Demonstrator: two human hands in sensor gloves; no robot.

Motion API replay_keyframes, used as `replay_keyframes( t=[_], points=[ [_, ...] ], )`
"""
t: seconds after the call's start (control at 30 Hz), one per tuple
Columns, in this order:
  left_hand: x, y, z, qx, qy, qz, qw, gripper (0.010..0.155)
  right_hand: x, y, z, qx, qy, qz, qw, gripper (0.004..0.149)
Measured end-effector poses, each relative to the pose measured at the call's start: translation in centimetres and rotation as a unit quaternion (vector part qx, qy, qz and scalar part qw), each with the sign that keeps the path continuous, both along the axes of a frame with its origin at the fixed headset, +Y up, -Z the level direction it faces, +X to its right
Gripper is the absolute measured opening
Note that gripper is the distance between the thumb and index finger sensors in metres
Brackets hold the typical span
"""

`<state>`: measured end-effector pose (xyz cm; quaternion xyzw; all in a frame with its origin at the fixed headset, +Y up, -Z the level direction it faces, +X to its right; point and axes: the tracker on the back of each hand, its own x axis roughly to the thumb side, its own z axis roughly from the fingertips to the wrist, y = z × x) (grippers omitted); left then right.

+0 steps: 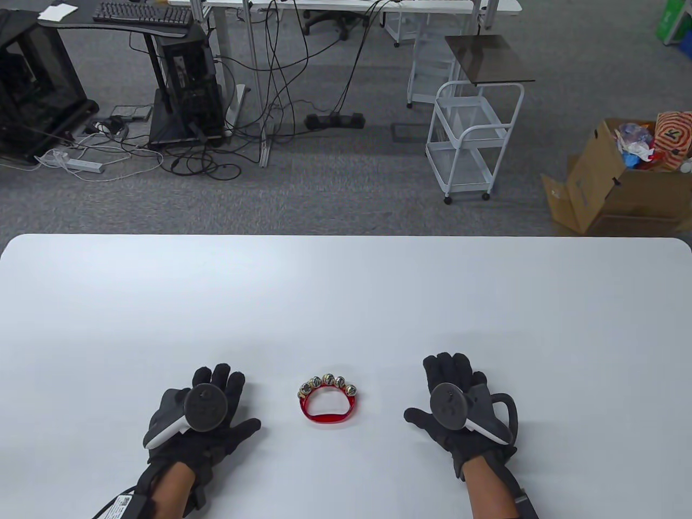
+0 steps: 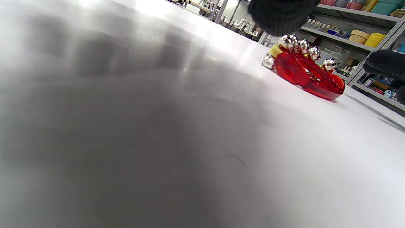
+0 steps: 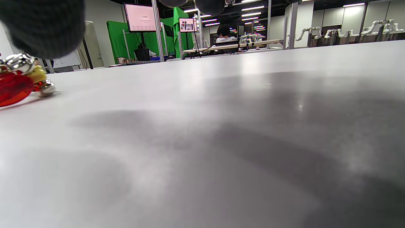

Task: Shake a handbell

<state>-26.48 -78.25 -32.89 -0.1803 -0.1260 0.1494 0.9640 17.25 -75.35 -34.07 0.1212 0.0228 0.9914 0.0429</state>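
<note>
No legible txt on anything.

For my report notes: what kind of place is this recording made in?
Probably a robotics lab or office workspace: robot arms stand on far benches, a green screen hangs behind, and a computer tower sits among floor cables.

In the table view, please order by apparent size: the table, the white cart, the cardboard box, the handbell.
1. Table, by far the largest.
2. White cart and cardboard box: they look similar, so I do not rank them.
3. Handbell, smallest, though nearest the camera.
</note>
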Motion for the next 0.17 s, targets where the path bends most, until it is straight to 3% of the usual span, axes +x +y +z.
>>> replay_keyframes(
  t=[0.17],
  points=[
    [0.00,0.10,0.04,-0.001,0.001,-0.001,1.000,0.091,0.07,0.02,0.00,0.001,-0.001,-0.006,1.000,0.100]
  ],
)
